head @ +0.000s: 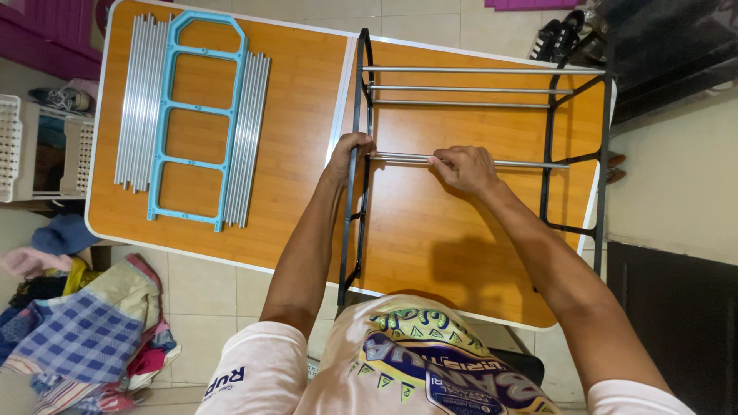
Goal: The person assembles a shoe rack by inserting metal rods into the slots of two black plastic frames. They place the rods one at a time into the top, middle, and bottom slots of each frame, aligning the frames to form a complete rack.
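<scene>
A part-built rack lies on the orange wooden table [300, 100]. It has two black plastic side frames, the left black frame [356, 230] and the right black frame [600, 123], joined by silver metal tubes [461, 88]. My left hand [347, 154] grips the left black frame near its middle. My right hand [463, 167] is closed around a silver tube [530, 164] that runs across to the right frame, its left end meeting the left frame by my left hand.
On the table's left lie several loose silver tubes [138, 100] and a light blue plastic side frame [192, 115]. A white basket [15, 146] and a heap of clothes [84, 323] sit on the tiled floor at left. Shoes [557, 34] stand beyond the table.
</scene>
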